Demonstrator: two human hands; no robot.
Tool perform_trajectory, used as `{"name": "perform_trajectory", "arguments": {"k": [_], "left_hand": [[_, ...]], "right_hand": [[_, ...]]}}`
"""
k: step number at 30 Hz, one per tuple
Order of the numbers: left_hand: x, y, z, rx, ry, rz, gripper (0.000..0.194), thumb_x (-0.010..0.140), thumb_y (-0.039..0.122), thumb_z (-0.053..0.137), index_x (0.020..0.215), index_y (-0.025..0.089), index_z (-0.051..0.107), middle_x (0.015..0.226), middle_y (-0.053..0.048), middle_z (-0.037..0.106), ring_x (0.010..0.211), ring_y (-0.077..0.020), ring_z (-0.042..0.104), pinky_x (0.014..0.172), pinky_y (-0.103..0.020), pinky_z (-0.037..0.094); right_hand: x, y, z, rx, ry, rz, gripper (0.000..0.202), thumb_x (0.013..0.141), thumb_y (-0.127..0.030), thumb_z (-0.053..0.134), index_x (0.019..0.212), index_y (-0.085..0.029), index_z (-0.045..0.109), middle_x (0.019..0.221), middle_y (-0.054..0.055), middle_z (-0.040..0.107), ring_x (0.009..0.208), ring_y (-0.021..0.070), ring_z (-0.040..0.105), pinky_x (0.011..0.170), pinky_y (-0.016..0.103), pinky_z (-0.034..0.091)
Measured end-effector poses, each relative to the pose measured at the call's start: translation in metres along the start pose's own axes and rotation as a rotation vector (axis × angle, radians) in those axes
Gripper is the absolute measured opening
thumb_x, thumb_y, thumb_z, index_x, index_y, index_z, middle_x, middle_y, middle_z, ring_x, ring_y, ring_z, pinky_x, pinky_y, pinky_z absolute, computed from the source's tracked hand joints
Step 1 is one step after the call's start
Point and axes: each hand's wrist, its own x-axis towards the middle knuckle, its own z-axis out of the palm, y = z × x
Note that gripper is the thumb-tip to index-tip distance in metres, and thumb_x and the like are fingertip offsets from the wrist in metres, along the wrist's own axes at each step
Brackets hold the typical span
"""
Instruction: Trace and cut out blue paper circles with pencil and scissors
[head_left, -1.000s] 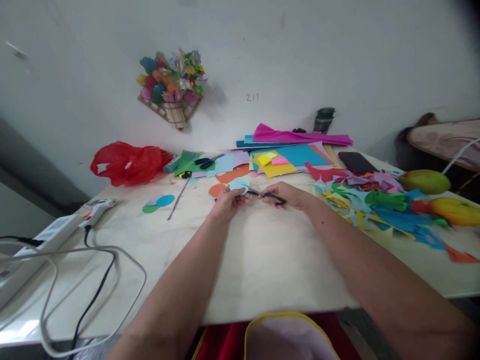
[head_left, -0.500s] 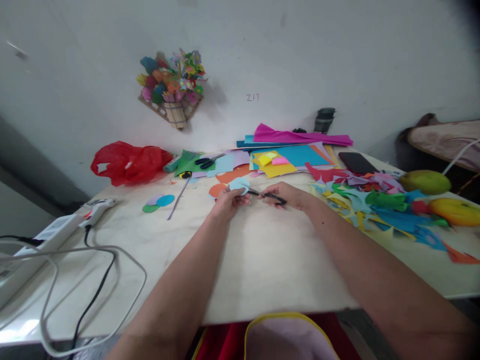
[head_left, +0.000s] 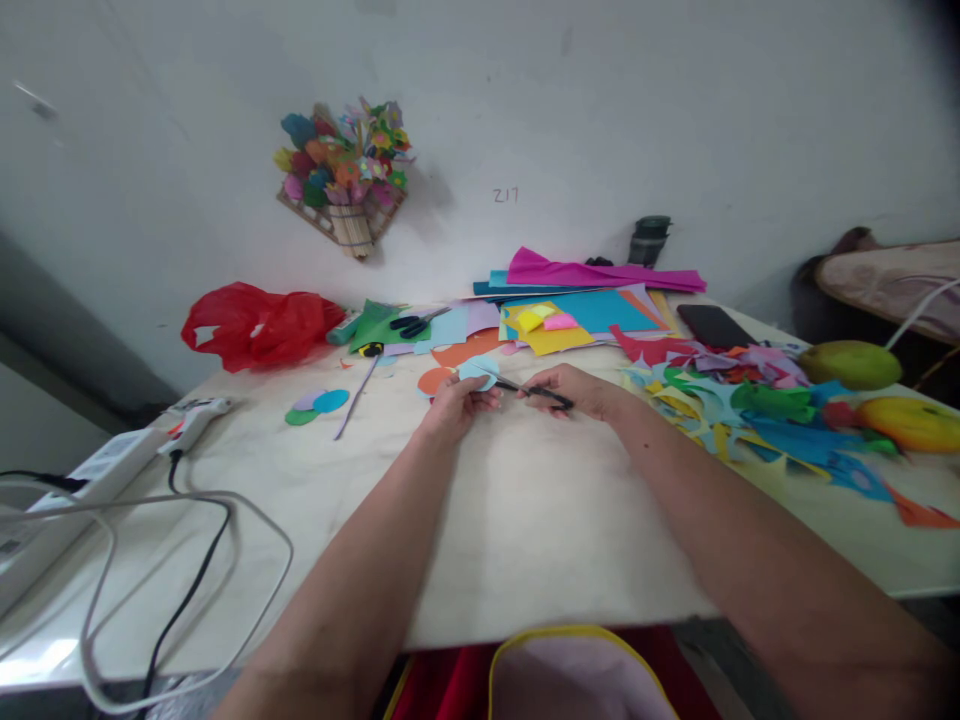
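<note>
Near the middle of the table, my left hand (head_left: 459,405) pinches a light blue paper disc (head_left: 478,371). My right hand (head_left: 564,388) is closed on black-handled scissors (head_left: 553,399), whose blades point left and reach the disc. An orange paper disc (head_left: 435,381) lies just behind my left hand. Further left are a blue disc (head_left: 331,402), a green disc (head_left: 301,418) and a light purple one partly covered, beside a thin purple strip (head_left: 357,396).
Coloured sheets (head_left: 585,312) and a second pair of scissors (head_left: 411,326) lie at the back. Paper scraps (head_left: 780,410), a phone (head_left: 714,326) and mangoes (head_left: 850,364) are right. A red bag (head_left: 262,325), power strip (head_left: 90,480) and cables (head_left: 289,545) are left.
The scissor blades look slightly more spread at the light blue disc. Both hands stay in nearly the same place.
</note>
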Motion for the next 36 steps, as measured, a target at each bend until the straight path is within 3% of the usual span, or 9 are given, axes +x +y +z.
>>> {"name": "perform_trajectory", "arguments": {"k": [11,36], "left_hand": [[0.0,0.0,-0.0001,-0.007,-0.003,0.008,0.016,0.065,0.02,0.064,0.075,0.008,0.06,0.061,-0.007,0.065,0.046,-0.0123,0.058,0.046,-0.021,0.046],[-0.0005,0.0011,0.0014,-0.025,0.015,0.004,0.016,0.063,0.019,0.065,0.073,0.008,0.059,0.059,-0.007,0.065,0.045,-0.0118,0.058,0.045,-0.021,0.044]], "right_hand": [[0.0011,0.0015,0.0003,0.068,-0.003,-0.007,0.038,0.059,-0.034,0.067,0.089,-0.01,0.062,0.05,-0.005,0.045,0.041,0.0051,0.038,0.036,0.02,0.027],[0.0034,0.0033,0.0023,0.012,0.042,-0.011,0.035,0.064,-0.033,0.066,0.09,-0.011,0.061,0.055,-0.003,0.051,0.041,0.0044,0.041,0.039,0.02,0.031]]}}
